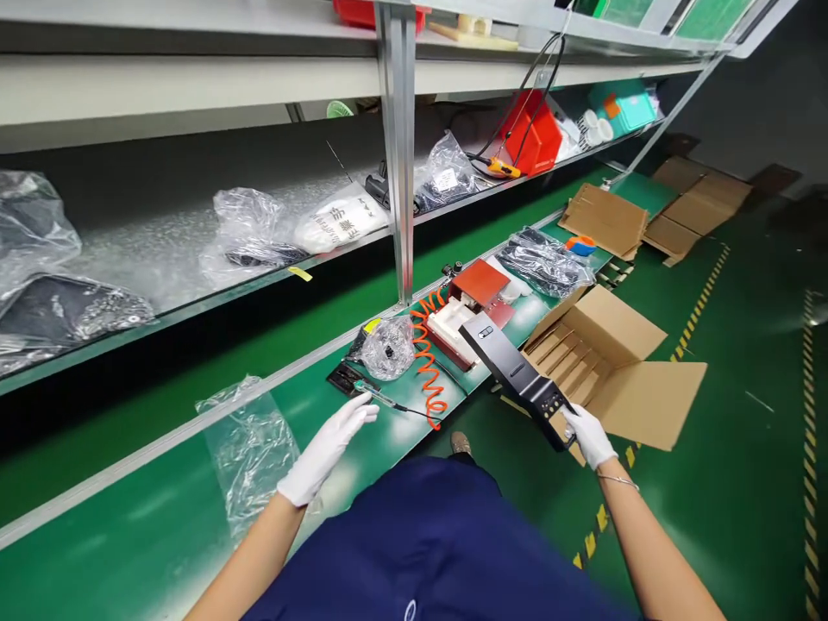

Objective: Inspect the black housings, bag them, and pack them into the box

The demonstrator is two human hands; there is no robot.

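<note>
My right hand (587, 435), in a white glove, grips the lower end of a long black device housing (517, 369). The housing is tilted, its upper end over the bench edge near a red fixture with a white insert (453, 328). Several small holes show near the held end. My left hand (333, 444), also gloved, hovers over the green bench with fingers stretched out and nothing in them. Just beyond its fingertips lies a slim tool with a cable (379, 395), beside a black tray (346, 378). Whether the fingertips touch the tool I cannot tell.
An orange coiled hose (423, 362) and a roll of clear plastic (388, 349) lie mid-bench. A clear bag (249, 448) is at the left. An open cardboard box (601, 371) with dividers stands right of the bench. A metal post (398, 155) rises by the shelf.
</note>
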